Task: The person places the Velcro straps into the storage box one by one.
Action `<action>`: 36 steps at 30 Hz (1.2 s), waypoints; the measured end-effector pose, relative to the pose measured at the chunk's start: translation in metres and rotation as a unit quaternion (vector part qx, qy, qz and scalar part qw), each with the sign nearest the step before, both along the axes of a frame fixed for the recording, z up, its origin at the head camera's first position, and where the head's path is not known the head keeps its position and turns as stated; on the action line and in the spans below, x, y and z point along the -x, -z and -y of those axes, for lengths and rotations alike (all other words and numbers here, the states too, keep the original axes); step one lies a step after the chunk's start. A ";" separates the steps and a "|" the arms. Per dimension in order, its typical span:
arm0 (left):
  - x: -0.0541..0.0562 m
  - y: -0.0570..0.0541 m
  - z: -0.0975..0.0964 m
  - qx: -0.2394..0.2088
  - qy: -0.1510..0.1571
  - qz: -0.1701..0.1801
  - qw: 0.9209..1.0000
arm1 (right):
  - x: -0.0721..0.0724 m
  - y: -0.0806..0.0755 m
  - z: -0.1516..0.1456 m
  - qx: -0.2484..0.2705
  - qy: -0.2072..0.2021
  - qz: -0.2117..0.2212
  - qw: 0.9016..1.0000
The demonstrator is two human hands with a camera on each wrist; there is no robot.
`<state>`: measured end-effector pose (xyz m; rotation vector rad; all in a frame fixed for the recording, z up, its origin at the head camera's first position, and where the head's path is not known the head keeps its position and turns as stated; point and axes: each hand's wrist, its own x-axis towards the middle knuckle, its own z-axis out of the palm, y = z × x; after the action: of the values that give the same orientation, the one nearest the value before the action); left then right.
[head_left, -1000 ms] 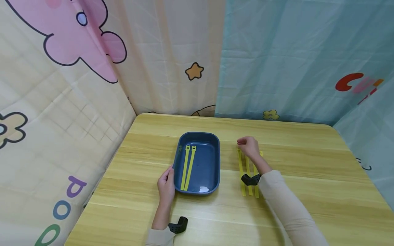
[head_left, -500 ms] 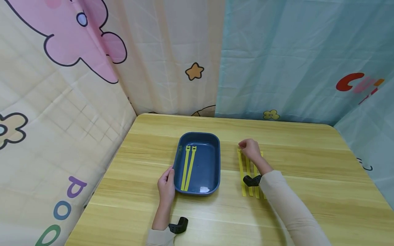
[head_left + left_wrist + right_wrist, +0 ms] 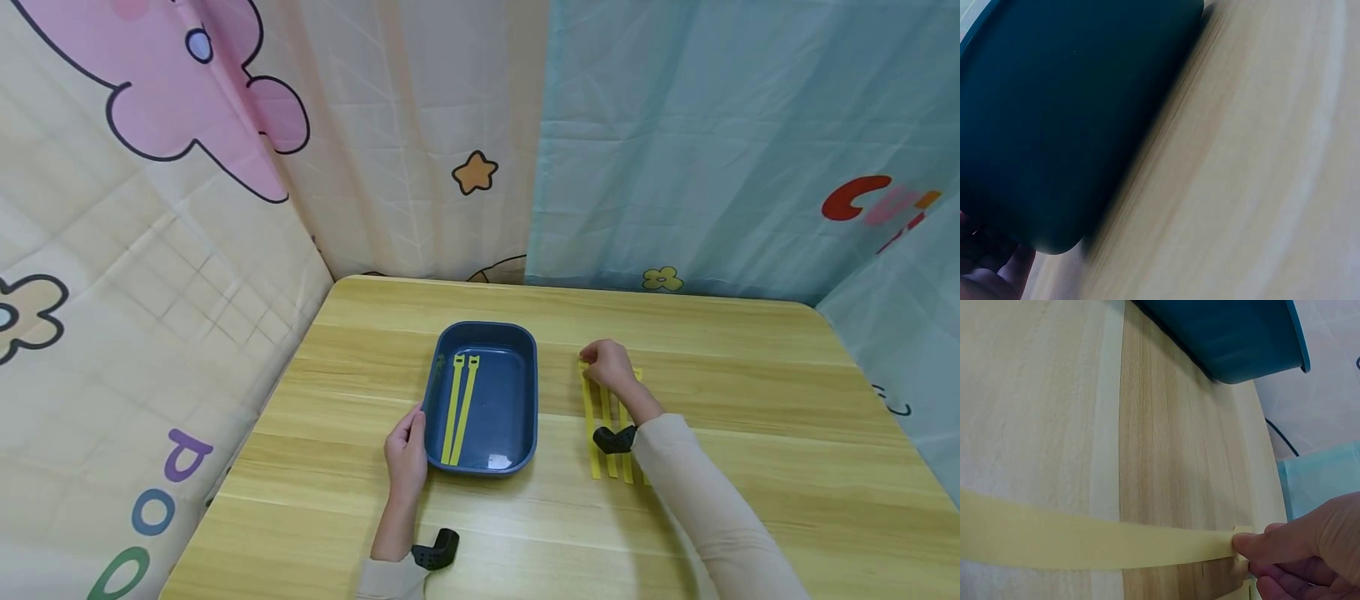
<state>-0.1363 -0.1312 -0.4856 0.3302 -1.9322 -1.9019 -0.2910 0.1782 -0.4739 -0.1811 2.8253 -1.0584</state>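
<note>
A dark blue tray (image 3: 501,404) stands on the table with two yellow hook-and-loop cable ties (image 3: 452,417) lying side by side in its left half. My left hand (image 3: 406,450) holds the tray's left side near the front corner, thumb at the rim. To the right of the tray, several more yellow cable ties lie in a row, partly covered by my right hand and forearm. My right hand (image 3: 611,365) pinches the slotted head of the leftmost cable tie (image 3: 589,433). In the right wrist view, the thumb (image 3: 1250,542) sits on that cable tie's end; the fingertips underneath are partly hidden.
The wooden table (image 3: 750,400) reaches back to printed curtains (image 3: 675,150) behind and at both sides. A black wrist camera (image 3: 437,550) sits on the left wrist, another (image 3: 613,439) on the right, above the row of cable ties.
My right hand has lowered slightly onto the head of the leftmost cable tie and now pinches it. The left hand and the tray have stayed put.
</note>
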 end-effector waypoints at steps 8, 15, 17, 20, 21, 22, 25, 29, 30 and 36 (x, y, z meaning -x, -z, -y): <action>-0.010 -0.027 -0.006 0.012 0.005 0.008 1.000 | -0.013 -0.016 0.006 -0.010 0.001 0.000 1.000; -0.010 -0.029 -0.007 0.005 0.005 0.010 1.000 | -0.011 -0.014 0.005 -0.006 -0.010 -0.004 1.000; -0.011 -0.030 -0.007 0.004 0.005 0.009 1.000 | -0.011 -0.014 0.005 -0.010 -0.012 -0.003 1.000; -0.010 -0.029 -0.007 0.001 0.007 0.009 1.000 | -0.009 -0.013 0.006 -0.015 -0.016 0.001 1.000; -0.010 -0.029 -0.006 0.002 0.007 0.009 1.000 | -0.009 -0.013 0.007 -0.018 -0.017 0.003 1.000; -0.010 -0.028 -0.006 0.004 0.007 0.008 1.000 | -0.008 -0.013 0.007 -0.020 -0.018 0.005 1.000; -0.007 -0.022 -0.005 0.001 0.008 0.007 1.000 | -0.006 -0.014 0.008 -0.030 -0.024 0.010 0.999; -0.001 -0.006 -0.001 -0.008 0.003 0.011 1.000 | -0.003 -0.016 0.009 -0.044 -0.037 0.016 0.998; 0.000 -0.003 0.000 -0.012 0.003 0.012 1.000 | -0.002 -0.016 0.010 -0.046 -0.039 0.018 0.998; 0.002 0.004 0.000 -0.009 -0.002 0.004 1.000 | -0.002 -0.018 0.014 -0.052 -0.041 0.029 0.997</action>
<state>-0.1383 -0.1312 -0.4892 0.3474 -1.9203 -1.9193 -0.2894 0.1643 -0.4557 -0.2495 2.7871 -0.8839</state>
